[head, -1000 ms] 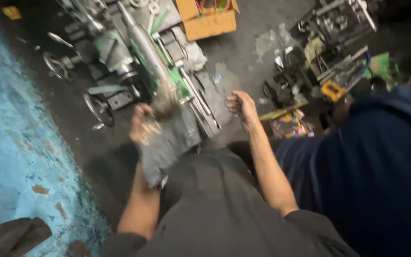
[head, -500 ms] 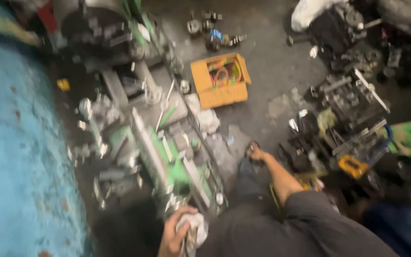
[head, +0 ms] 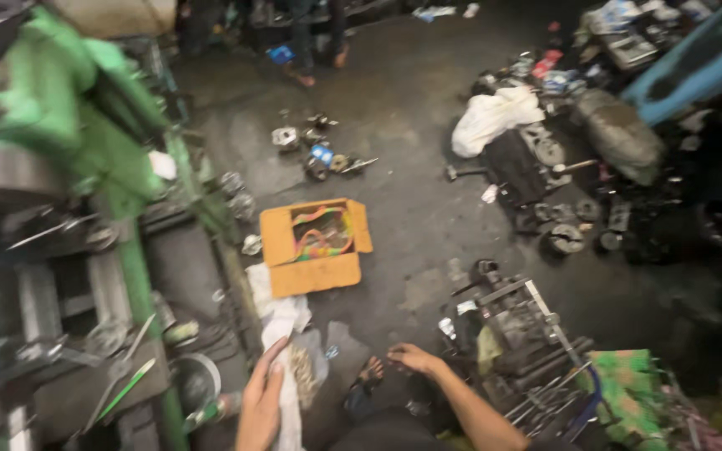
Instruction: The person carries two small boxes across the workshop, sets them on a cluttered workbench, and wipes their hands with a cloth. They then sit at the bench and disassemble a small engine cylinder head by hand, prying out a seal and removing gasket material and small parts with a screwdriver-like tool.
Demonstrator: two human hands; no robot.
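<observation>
Down at the bottom edge, pretty blurry, the left hand [head: 261,401] is clamped around a white rag [head: 287,401] beside the green lathe [head: 85,167], wrist cut off. The right hand [head: 415,359] hangs open and empty by the sandalled foot [head: 367,377]. Since half a second ago the view's swung up; the orange box [head: 315,246] sits mid-frame now.

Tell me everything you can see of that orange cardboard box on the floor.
The orange cardboard box lies open on the dark concrete floor, its flaps folded outward and flat. It looks like plain corrugated card, a little worn. Inside sits a tangle of multicoloured wires or bands; the blur hides which. Its near-left corner meets a crumpled white cloth. Neither hand touches it. The green lathe stands to its left.
</observation>
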